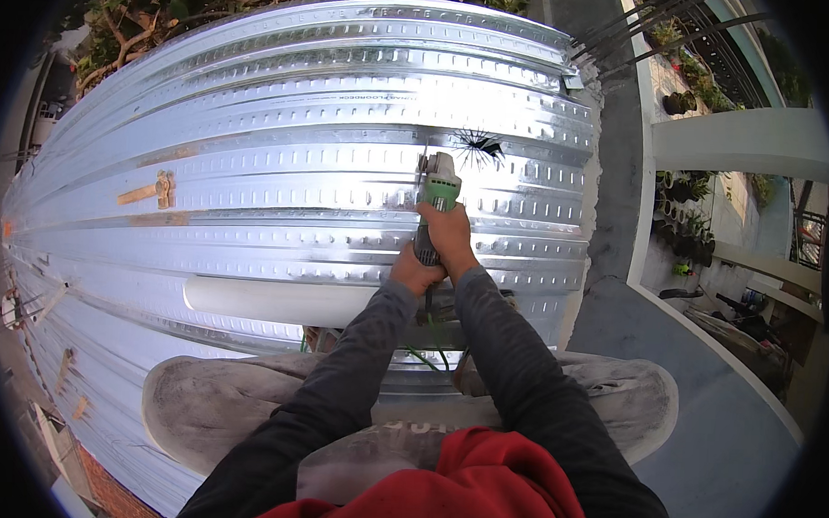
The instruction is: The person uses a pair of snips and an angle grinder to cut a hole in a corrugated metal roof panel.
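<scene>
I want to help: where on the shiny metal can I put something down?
There's a big bare patch of ribbed metal decking between the brown T-shaped piece and the angle grinder, and a smaller one between the jagged hole and the grey ledge. It's crowded where the left hand and right hand grip the grinder, and by the white pipe.

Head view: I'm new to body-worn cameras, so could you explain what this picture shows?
There is no machine arm here, just a person's two bare hands. The picture comes from a wide fisheye camera worn on the head and looking down, so straight edges bend. The left hand and right hand together hold a green and dark angle grinder over ribbed metal sheeting. Nearer the body lies a pale, tube-like piece; off to the left lies a brown, hammer-shaped thing.
</scene>
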### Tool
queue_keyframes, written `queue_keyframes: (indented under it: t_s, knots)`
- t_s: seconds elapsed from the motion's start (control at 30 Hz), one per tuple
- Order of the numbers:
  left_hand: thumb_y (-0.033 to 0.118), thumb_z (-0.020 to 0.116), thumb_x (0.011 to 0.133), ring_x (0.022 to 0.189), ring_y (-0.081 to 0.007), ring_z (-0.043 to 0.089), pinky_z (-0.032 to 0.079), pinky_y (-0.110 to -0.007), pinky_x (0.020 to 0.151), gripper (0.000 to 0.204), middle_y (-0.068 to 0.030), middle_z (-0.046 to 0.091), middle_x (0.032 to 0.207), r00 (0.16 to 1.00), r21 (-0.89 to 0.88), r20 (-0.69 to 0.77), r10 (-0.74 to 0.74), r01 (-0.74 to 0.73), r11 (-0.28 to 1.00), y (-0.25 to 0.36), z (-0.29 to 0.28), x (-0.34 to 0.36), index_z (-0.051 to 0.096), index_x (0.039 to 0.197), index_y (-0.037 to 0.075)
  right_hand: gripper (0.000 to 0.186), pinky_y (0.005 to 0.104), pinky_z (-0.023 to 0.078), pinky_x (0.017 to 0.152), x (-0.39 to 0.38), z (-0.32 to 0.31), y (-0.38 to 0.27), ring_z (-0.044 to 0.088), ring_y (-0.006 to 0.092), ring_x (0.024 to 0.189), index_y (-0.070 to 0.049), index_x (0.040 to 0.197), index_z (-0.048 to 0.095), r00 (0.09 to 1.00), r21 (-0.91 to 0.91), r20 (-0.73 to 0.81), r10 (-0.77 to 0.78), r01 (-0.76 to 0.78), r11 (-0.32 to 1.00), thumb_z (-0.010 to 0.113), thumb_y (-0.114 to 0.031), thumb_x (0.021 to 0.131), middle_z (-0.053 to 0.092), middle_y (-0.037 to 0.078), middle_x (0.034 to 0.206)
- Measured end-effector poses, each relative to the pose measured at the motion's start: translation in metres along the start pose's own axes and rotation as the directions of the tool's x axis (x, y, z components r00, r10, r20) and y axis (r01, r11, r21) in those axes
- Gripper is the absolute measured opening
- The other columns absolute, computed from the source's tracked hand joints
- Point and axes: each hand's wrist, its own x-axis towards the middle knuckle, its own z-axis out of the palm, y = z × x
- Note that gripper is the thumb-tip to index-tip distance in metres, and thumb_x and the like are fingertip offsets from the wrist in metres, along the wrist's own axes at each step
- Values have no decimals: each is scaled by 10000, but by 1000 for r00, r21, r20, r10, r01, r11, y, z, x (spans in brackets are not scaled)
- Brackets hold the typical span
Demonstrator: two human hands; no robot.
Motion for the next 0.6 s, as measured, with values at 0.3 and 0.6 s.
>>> queue_keyframes:
  t_s: [0.3,0.6]
  knots:
    - [319,842,606,775,-235,691,546,-339,730,617,-159,691,881,992,761,-101,79,26,649,71,-30,-4,587,1012,-69,319,362,535,560,-6,8,-21,655,217,636,29,938,622,946,714,176,271,-313,627,728,-250,827,639,106,779]
    - [453,833,774,1106,-268,639,487,-367,969,771,-194,662,1163,911,833,356,-207,-209,513,162,-150,-49,496,1305,8,320,419,589,597,-36,71,-60,669,264,675,-10,1058,551,932,922,336,136,-354,154,685,-222,859,618,123,825]
